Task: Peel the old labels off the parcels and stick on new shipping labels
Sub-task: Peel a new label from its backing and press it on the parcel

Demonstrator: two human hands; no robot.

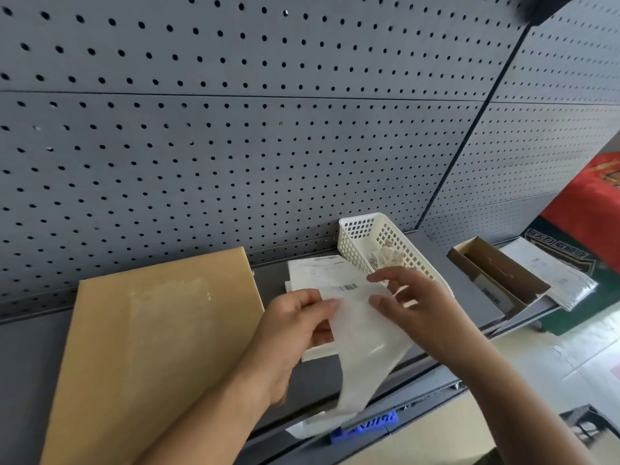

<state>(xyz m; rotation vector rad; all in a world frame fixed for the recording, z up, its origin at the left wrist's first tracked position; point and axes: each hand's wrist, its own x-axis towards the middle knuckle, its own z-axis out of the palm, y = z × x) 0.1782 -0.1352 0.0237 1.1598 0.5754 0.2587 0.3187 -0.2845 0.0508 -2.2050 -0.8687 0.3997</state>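
I hold a new label over the shelf edge, left hand pinching its top corner and right hand gripping its right side. The parcel just left shows a bare glue patch, so peeling looks done and sticking remains. Scraps fill the basket behind.

Basket blocks right; shelf left open

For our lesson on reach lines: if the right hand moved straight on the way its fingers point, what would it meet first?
Likely the left hand, which pinches the same sheet just beyond the right hand; depth is hard to judge.
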